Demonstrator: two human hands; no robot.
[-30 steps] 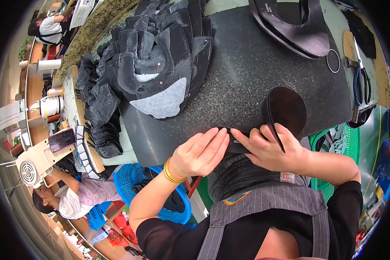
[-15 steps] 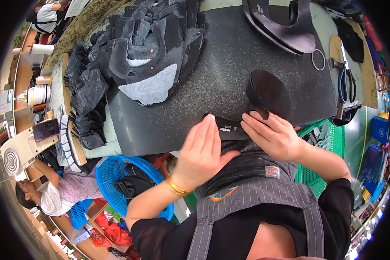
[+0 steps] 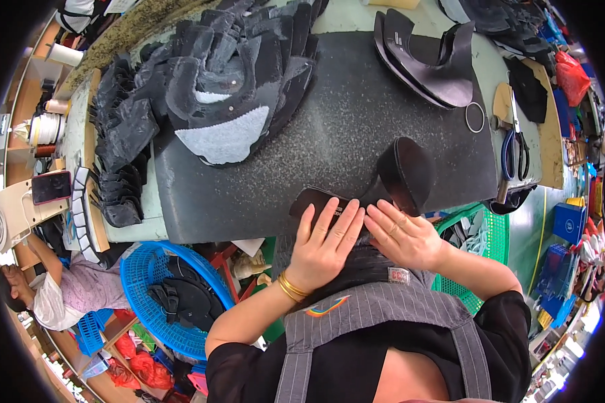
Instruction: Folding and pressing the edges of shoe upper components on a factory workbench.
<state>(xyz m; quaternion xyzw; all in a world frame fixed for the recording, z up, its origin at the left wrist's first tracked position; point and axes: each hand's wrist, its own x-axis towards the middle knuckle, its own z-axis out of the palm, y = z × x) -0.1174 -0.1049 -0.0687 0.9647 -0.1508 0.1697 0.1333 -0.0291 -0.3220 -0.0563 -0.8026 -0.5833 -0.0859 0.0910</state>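
well left of the speckled dark grey rubber mat [image 3: 343, 127], a beige machine [image 3: 30, 201] is cut off by the dark rim; a round blue plastic basket [image 3: 134, 282] stands off its lower left. on the mat's left lies a heap of dusty black cut pieces [image 3: 265, 77]. at its near edge, the left hand [image 3: 323, 255] and right hand [image 3: 410, 243] lie straight-fingered over a curved, glossy black strip [image 3: 411, 174]; thumbs hidden, i cannot tell if either pinches. right of the mat, blue-handled scissors [image 3: 509, 151] lie on the pale green surface [image 3: 346, 21].
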